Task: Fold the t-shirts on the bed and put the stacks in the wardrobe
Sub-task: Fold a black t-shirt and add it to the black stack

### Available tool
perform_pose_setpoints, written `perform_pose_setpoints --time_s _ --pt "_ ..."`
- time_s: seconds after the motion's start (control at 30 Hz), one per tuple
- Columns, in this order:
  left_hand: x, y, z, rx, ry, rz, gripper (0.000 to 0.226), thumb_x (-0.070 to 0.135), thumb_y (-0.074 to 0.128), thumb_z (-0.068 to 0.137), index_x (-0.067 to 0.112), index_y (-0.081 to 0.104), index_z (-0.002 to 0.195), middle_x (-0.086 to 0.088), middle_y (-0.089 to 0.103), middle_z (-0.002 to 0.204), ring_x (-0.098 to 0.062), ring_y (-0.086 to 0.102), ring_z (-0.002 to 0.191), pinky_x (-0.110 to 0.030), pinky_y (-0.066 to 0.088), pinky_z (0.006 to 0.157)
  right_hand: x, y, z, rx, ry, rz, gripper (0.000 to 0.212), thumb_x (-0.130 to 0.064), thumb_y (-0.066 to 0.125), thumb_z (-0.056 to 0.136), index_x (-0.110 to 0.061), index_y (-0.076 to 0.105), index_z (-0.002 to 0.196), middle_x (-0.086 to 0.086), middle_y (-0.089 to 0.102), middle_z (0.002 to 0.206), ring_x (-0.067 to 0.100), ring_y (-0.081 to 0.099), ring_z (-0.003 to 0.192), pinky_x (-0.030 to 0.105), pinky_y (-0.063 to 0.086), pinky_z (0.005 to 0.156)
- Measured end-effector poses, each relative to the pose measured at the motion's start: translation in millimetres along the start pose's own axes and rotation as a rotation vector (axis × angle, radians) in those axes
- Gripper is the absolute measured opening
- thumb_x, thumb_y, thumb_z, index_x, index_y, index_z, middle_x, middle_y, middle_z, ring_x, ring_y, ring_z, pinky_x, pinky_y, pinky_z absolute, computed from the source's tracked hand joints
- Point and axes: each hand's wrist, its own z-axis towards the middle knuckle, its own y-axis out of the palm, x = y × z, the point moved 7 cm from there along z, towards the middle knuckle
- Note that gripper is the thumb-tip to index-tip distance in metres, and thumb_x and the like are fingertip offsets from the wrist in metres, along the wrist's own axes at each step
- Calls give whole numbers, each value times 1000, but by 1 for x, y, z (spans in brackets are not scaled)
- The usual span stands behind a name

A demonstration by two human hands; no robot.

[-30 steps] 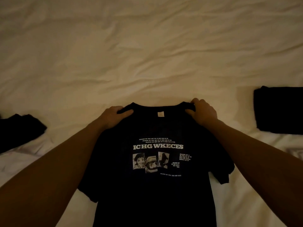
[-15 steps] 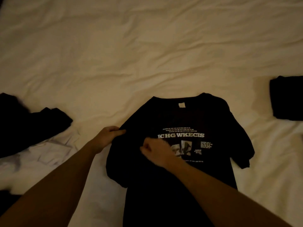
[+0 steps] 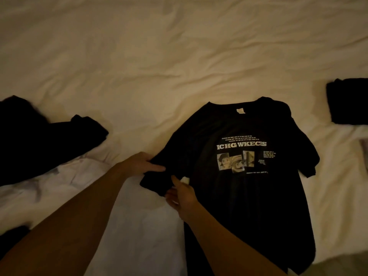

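Far left of both hands a dark heap of clothes (image 3: 39,140) lies on the bed (image 3: 159,66). The left hand (image 3: 142,162) pinches the sleeve (image 3: 159,174) of the black t-shirt (image 3: 249,196), thumb on top. Just right, the right hand (image 3: 183,196) grips the sleeve's lower edge. The shirt lies face up, white lettering and three small pictures showing. Farther right sits a folded stack (image 3: 348,102).

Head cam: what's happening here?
A person is folding a black printed t-shirt lying face up on the bed. Both hands work its one sleeve: the left hand holds the sleeve, the right hand pinches its hem. A folded dark stack sits right; unfolded dark clothes lie left.
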Motion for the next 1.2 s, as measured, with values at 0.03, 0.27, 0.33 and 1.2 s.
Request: perform_pose_setpoints --time_s 0.03,0.27,0.33,1.2 --pt "-2 -1 -1 -31 -4 -3 30 36 82 78 18 75 101 4 75 94 -3 71 80 -14 52 64 0 2 1 17 -9 24 24 -31 65 94 -8 61 93 6 59 77 15 55 60 35 52 70" --pt "11 -58 -16 234 189 -152 23 32 79 82 11 72 87 -4 75 83 -23 72 79 -34 56 75 9 33 -9 -26 -44 218 24 -17 61 96 -15 60 120 7 66 107 21 64 93 31 56 74" --pt "11 -82 -20 366 223 -108 23 35 77 84 14 68 77 0 71 70 -22 70 71 -32 53 66 11 53 -15 -112 -38 282 25 -16 61 96 -17 61 121 10 67 112 25 65 100 35 57 79" --pt "136 75 -14 379 226 471 19 42 62 93 24 62 88 -1 67 84 -20 63 74 -37 54 68 -145 -168 -58 164 -363 -258 16 -25 53 99 -11 61 99 5 66 78 13 60 61 24 49 56"
